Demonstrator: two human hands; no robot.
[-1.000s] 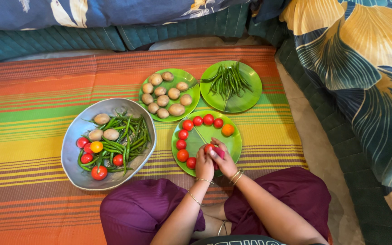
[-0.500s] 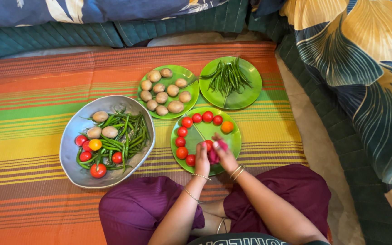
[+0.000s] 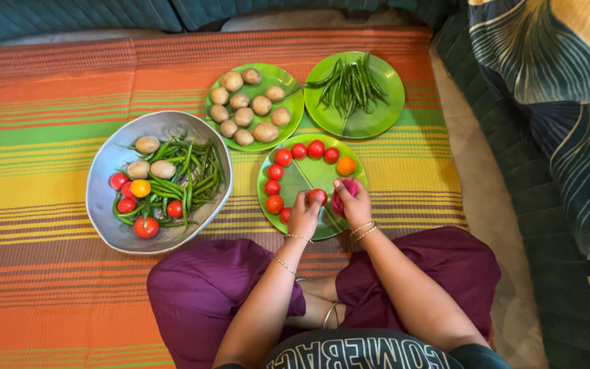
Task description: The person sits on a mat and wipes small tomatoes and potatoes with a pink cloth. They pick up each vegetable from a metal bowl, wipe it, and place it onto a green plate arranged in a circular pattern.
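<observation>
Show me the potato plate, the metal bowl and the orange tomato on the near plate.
Potato plate [image 3: 291, 90]: head view, bare green rim at its right edge.
Metal bowl [image 3: 107, 220]: head view, bare grey inner wall at lower left.
Orange tomato [image 3: 345, 166]: head view, middle of its top, right end of the tomato row.

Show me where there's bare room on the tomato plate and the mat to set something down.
On the tomato plate, the centre inside the tomato arc is bare. The left hand and right hand crowd its near edge. The striped mat lies bare left of the metal bowl and right of the bean plate.
</observation>
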